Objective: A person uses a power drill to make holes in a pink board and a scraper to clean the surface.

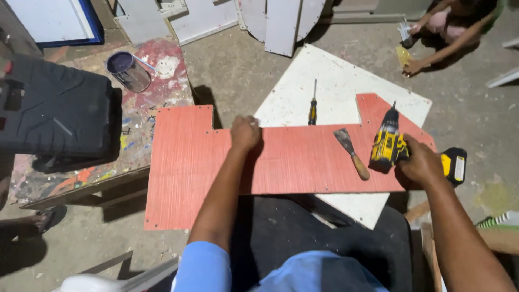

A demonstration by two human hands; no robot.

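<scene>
Right now the yellow cordless drill (388, 145) stands bit-down on the right part of the red board (189, 173), and the right hand (420, 162) has its fingers closed around the drill's grip. Just left of it a putty knife (351, 153) lies on the board. Further left, the left hand (245, 132) presses on the board's far edge, fingers curled. A screwdriver (313, 108) rests on the white panel (335, 81) beyond. Far left stands a paint can (128, 70).
</scene>
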